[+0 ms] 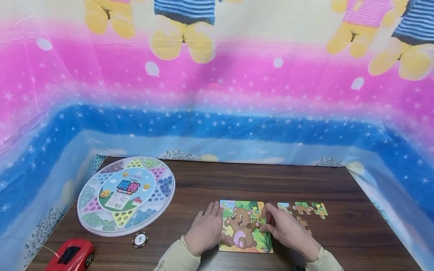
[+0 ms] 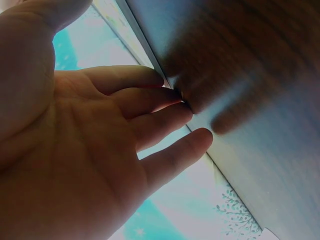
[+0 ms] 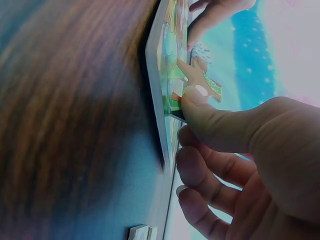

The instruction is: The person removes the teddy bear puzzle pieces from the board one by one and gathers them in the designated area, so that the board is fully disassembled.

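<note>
Head view: left hand (image 1: 205,230) laid at the left edge of the puzzle (image 1: 241,226), fingers straight, thumb over its lower left part, nothing gripped. Right hand (image 1: 288,227) at the right edge of the same puzzle, narrow, thumb and finger near together. Right wrist view: piece (image 3: 197,77), brown and green, pinched under the thumb, tilted over the puzzle; place below it hidden, so cannot tell whether already partly in. Left wrist view: only palm and straight, slightly parted fingers, without puzzle in sight.

By judgement, in the middle of fitting this piece into the bear picture, with the left hand as steady support. For the next move, probably needed: turning the piece until matching in outline, then pressing it flat without disturbing the rest.

Beyond the right hand, on the worktop (image 1: 210,180): loose pieces (image 1: 303,208), some partly covered by this hand. Well apart to the left: round game box (image 1: 108,188), chip (image 1: 140,239) just beside its near rim, red car (image 1: 71,256) at the lower left corner. Behind everything: printed cloth (image 1: 217,124).
</note>
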Demonstrator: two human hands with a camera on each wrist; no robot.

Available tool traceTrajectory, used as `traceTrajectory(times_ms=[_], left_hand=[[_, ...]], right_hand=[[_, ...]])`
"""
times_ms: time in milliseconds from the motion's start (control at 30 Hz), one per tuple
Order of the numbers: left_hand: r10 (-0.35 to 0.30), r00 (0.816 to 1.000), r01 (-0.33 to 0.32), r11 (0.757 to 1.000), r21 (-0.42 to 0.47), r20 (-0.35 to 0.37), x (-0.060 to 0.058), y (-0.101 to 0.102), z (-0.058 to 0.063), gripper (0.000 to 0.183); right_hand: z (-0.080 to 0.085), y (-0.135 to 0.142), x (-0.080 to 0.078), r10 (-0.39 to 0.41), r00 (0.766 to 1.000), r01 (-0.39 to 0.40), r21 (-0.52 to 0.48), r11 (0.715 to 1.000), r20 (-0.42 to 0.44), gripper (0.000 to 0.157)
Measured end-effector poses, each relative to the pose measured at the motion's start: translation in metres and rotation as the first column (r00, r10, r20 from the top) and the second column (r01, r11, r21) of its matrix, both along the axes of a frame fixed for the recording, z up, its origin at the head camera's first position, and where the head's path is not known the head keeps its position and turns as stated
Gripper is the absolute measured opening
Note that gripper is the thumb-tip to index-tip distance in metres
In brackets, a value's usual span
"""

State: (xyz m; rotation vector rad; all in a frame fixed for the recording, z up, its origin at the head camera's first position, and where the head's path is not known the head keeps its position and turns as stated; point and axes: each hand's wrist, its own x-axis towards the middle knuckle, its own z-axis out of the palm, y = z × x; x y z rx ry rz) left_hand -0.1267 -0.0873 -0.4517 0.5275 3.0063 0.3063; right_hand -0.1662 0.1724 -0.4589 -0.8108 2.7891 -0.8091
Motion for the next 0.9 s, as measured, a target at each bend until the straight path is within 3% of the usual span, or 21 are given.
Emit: traceTrajectory(times_ms=[267, 667, 900], left_hand=[[-0.001, 1.000, 0.001, 1.000, -0.015, 0.027, 0.000, 0.001, 0.000, 0.105], [0.001, 1.000, -0.001, 1.000, -0.018, 0.019, 0.000, 0.004, 0.000, 0.104], [0.000, 1.000, 0.000, 1.000, -0.014, 0.011, 0.001, 0.003, 0.002, 0.103]], right_hand=[[-0.001, 0.000, 0.003, -0.008, 1.000, 0.008, -0.031, 0.999, 0.008, 0.022], [0.006, 0.007, 0.002, -0.036, 0.998, 0.026, -0.172, 0.985, -0.055, 0.016], [0.022, 0.034, 0.001, -0.134, 0.990, 0.122, -0.209, 0.970, -0.043, 0.008]])
